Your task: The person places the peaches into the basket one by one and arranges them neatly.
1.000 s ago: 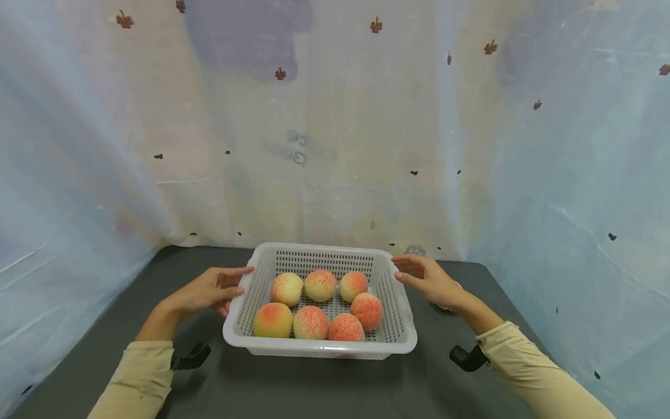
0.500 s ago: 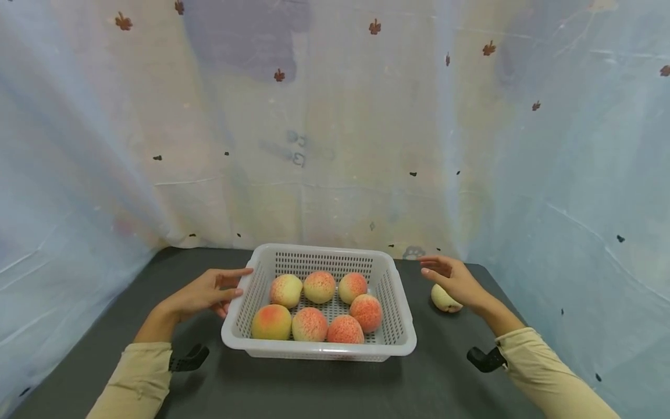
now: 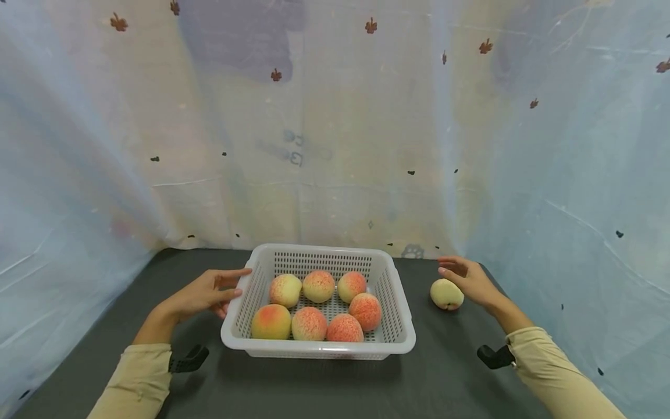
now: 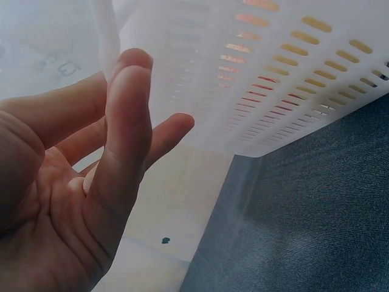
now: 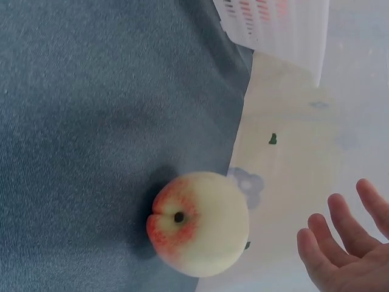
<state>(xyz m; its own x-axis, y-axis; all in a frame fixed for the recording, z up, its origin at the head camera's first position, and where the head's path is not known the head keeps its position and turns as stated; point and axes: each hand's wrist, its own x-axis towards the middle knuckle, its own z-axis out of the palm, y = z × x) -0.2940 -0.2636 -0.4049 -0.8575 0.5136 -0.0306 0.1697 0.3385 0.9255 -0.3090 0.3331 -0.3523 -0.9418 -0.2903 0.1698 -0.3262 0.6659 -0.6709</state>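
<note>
A white perforated plastic basket stands mid-table with several peaches inside, yellow and red speckled. At its left rim my left hand holds on, with index finger and thumb over the edge. In the left wrist view, other fingers of that hand sit beside the slotted wall, below the rim. One pale peach lies on the table to the right of the basket; the right wrist view shows its red-blushed end. My right hand hovers just behind and right of that peach, its fingers loosely bent and holding nothing.
The table has a dark grey covering. A pale sheet with leaf prints hangs behind it and along both sides. A black wrist mount sits below each forearm.
My right hand has left the basket's right rim and moved rightward, past the lone peach, which now shows fully. The left hand and the basket stay in place.
</note>
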